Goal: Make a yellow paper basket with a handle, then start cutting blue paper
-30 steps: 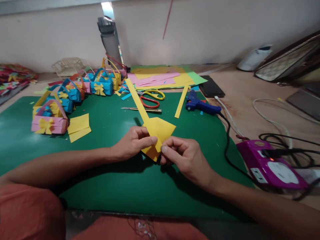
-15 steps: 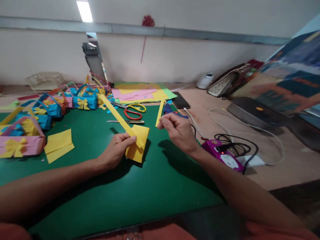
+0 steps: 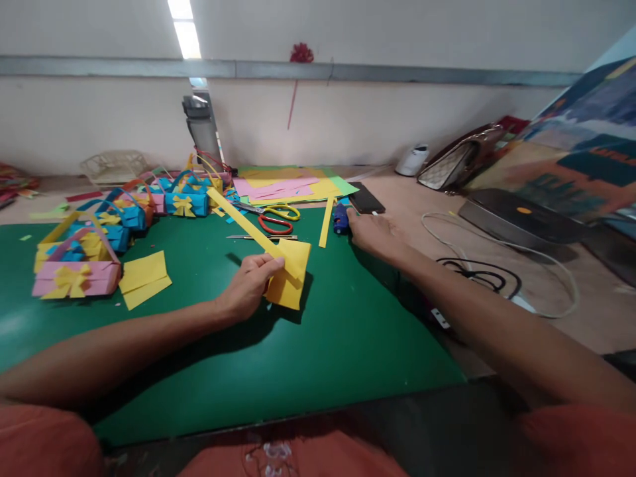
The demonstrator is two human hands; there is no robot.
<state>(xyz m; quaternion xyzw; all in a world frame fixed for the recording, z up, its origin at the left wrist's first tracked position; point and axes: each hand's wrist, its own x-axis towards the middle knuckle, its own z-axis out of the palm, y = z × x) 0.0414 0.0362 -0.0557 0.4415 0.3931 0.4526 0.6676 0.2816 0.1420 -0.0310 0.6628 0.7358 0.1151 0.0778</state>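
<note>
Left hand [image 3: 250, 281]: still pinches folded yellow paper [image 3: 287, 293]
Right hand [image 3: 371, 235]: now curled at blue plastic glue gun [image 3: 340, 220], green mat's [image 3: 348, 338] far-right corner; grip unclear

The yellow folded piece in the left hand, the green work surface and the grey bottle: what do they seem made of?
Yellow folded piece: matte paper or thin card, by its folds. Green work surface: smooth with a faint sheen at left, perhaps plastic or rubber. Grey bottle: likely plastic, by its smoky look, though glass isn't ruled out.
</note>
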